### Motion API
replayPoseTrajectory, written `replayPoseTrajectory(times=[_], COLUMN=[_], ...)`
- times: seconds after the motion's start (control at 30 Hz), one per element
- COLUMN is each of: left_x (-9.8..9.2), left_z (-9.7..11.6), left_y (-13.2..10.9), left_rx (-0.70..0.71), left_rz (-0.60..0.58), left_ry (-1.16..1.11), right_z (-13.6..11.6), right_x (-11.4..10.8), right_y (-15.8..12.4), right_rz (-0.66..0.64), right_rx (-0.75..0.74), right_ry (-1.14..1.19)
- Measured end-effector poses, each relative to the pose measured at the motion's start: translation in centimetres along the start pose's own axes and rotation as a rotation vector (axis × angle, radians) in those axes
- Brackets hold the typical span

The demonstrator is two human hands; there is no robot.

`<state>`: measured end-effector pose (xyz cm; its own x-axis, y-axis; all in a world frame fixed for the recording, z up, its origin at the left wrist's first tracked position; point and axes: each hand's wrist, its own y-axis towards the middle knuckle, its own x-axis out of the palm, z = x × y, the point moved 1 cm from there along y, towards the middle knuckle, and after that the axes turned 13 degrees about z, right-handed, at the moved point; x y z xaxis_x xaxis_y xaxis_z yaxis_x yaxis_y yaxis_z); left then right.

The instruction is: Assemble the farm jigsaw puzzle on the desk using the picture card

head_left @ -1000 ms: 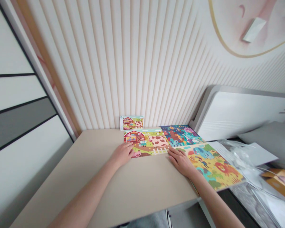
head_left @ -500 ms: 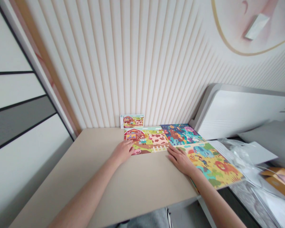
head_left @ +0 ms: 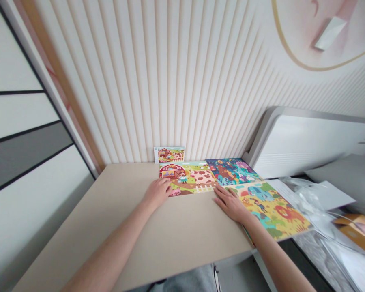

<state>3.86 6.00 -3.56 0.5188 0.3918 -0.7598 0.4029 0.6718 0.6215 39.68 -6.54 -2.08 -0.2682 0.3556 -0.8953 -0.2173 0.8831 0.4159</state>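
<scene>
A flat farm picture (head_left: 197, 178), with a red barn, a spotted cow and a white fence, lies on the beige table (head_left: 182, 239) near the wall. At its lower left edge rests my left hand (head_left: 158, 193), palm down, with the fingers stretched out and close together. My right hand (head_left: 230, 202) lies flat at the picture's lower right corner, fingers somewhat apart, also over the edge of a yellow animal picture (head_left: 270, 207). Behind the farm picture, a small card (head_left: 170, 154) with the same scene leans upright against the wall.
A dark blue animal picture (head_left: 232, 171) lies at the back right of the table. A white headboard (head_left: 316, 142), clear plastic wrapping (head_left: 307, 196) and an orange item (head_left: 357, 233) are to the right. The ribbed wall (head_left: 170, 81) borders the table's back edge.
</scene>
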Motion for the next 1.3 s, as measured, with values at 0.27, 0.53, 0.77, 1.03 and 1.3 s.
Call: replayPoseTrajectory(times=[0.27, 0.53, 0.77, 1.03, 1.3], left_x=[-0.79, -0.46, -0.38, -0.36, -0.18], left_z=[0.58, 0.19, 0.1, 0.12, 0.02], left_y=[-0.13, -0.25, -0.23, -0.14, -0.24], left_rx=[0.015, 0.013, 0.015, 0.008, -0.011], left_rz=[0.006, 0.0, -0.006, -0.028, -0.032], left_ry=[0.028, 0.011, 0.004, 0.012, 0.003], right_z=[-0.3, -0.14, -0.31, -0.33, -0.22], right_x=[-0.25, -0.17, -0.18, -0.2, -0.07], right_y=[-0.26, -0.32, -0.31, -0.27, -0.29], right_rz=[0.117, 0.132, 0.093, 0.07, 0.061], right_rx=[0.009, -0.01, 0.022, 0.03, 0.032], right_ry=[-0.028, -0.04, -0.035, -0.03, -0.028])
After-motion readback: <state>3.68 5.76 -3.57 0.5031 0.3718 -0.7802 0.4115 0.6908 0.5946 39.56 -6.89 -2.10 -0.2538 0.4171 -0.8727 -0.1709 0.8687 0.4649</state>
